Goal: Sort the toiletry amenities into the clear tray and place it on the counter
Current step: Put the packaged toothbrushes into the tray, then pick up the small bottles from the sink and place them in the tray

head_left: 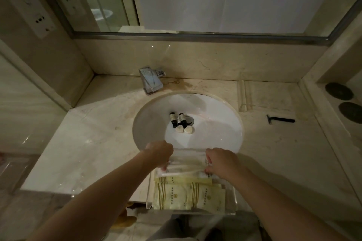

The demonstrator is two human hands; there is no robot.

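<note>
1. Marble bathroom counter (82, 154), round white sink (221, 123) under a mirror.
2. Clear tray (232, 199) at the counter's near edge, holding yellow packets (186, 195).
3. Left hand (159, 152) and right hand (223, 160) each grip an end of wrapped toothbrushes (186, 168) over the tray's far end.
4. Small bottles (179, 120) lie in the sink; black razor (280, 119) on the counter to the right.

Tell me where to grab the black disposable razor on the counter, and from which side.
Pinch the black disposable razor mid-handle from above. It lies flat on the beige marble counter, its head toward the white sink, so the straight bare handle is the safest part.
</note>
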